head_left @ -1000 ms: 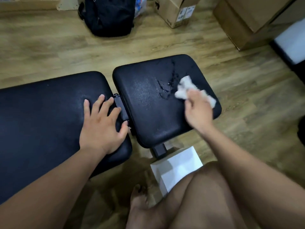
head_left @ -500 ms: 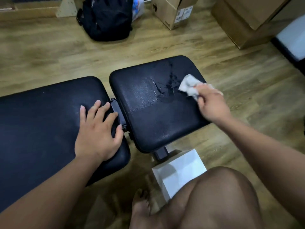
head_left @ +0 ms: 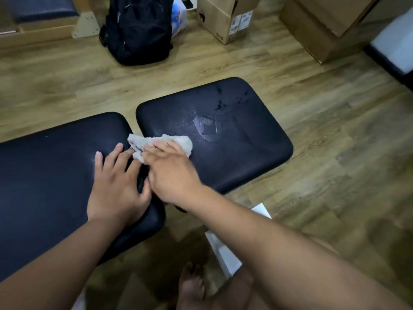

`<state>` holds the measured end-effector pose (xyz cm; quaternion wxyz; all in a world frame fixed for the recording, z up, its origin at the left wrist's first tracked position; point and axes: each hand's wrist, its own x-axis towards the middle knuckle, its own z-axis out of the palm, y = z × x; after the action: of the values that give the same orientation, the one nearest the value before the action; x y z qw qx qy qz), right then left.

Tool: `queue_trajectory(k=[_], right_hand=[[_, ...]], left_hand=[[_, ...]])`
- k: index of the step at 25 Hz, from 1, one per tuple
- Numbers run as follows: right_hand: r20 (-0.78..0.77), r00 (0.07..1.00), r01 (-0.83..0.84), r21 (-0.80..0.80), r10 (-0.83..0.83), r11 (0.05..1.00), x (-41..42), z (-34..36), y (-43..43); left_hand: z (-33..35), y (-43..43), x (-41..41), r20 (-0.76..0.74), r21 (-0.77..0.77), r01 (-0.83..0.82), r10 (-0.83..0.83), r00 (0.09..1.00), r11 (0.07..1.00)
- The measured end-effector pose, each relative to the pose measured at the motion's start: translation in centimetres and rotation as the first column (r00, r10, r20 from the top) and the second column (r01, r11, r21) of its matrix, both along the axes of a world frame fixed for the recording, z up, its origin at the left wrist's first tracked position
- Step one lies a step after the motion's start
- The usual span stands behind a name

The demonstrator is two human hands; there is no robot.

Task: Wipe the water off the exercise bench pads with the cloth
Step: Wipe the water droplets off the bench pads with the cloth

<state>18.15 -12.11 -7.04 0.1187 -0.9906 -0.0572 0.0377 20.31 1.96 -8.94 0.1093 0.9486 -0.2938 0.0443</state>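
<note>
- A bare foot (head_left: 192,285) rests on the wooden floor (head_left: 335,153) at the near edge; a white box (head_left: 223,253) sits on the floor just beyond it, partly under the right forearm.
- Left grip (head_left: 116,186): released, palm flat on the near right corner of the table's long pad (head_left: 44,175), fingers straight and spread.
- Right grip (head_left: 172,173): fingers stretched over the cloth (head_left: 143,142) and pressing it down. The thumb is hidden, so I cannot tell whether the cloth is grasped or only pressed.
- The cloth is white and crumpled. It lies across the gap between the two pads, on the near left edge of the seat pad (head_left: 245,153) and touching the long pad's corner, just beside the left fingertips.
- Water: a shiny puddle (head_left: 207,128) lies mid-pad on the seat pad, apart from the cloth; scattered droplets (head_left: 223,101) lie farther back.
- Far floor: a black backpack (head_left: 138,30), a plastic bag (head_left: 178,16) beside it, a small cardboard box (head_left: 225,19) and a large cardboard box (head_left: 324,25).
</note>
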Motion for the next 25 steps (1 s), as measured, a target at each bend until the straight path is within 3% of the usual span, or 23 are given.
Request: queue_trajectory(k=[2,5,7,11,13,16,18,19,21,23,25], right_hand=[[0.012,1.000,-0.026,-0.066,0.027,0.997,0.3,-0.4,-4.3],[0.057,0.935,0.355,-0.121,-0.350,0.927,1.0,-1.2,-15.9],[0.034,0.867,0.496,-0.155,-0.498,0.854,2.7,-0.8,-21.7],[-0.005,0.742,0.670,-0.032,-0.671,0.741,7.3,0.8,-20.6],[-0.005,0.815,0.579,-0.031,-0.579,0.815,7.6,0.8,-14.1],[-0.031,0.993,0.112,-0.063,-0.114,0.992,6.1,0.7,-2.4],[-0.081,0.991,-0.117,-0.082,0.111,0.990,6.6,0.1,-1.8],[-0.073,0.990,-0.125,-0.088,0.119,0.988,7.4,0.0,-4.1],[-0.004,0.996,0.089,-0.108,-0.090,0.990,9.6,-0.3,-11.1],[0.023,0.910,0.410,-0.181,-0.413,0.894,10.6,0.2,-19.1],[0.021,0.837,0.536,-0.232,-0.547,0.812,10.7,0.5,-23.1]], left_hand=[[-0.1,-0.1,0.2,0.009,-0.003,0.002,-0.002,1.000,1.000],[-0.2,0.1,0.2,0.012,0.018,-0.003,0.003,1.000,1.000],[-0.3,0.2,0.2,0.008,0.021,0.003,-0.003,1.000,1.000],[-0.2,0.1,0.2,0.001,0.014,0.010,-0.010,1.000,1.000],[-0.1,0.0,0.4,-0.011,0.031,0.004,-0.003,1.000,0.999],[-0.2,0.1,0.1,-0.003,0.028,0.010,-0.010,1.000,1.000],[-0.2,0.1,0.1,0.017,0.016,0.023,-0.023,1.000,1.000],[-0.1,0.1,0.3,0.020,0.015,0.019,-0.019,1.000,1.000],[-0.1,0.1,0.2,0.008,0.001,0.001,-0.001,1.000,1.000],[-0.1,0.1,0.1,-0.016,-0.011,-0.003,0.003,1.000,1.000],[-0.1,0.2,0.2,-0.026,-0.007,-0.007,0.006,1.000,1.000]])
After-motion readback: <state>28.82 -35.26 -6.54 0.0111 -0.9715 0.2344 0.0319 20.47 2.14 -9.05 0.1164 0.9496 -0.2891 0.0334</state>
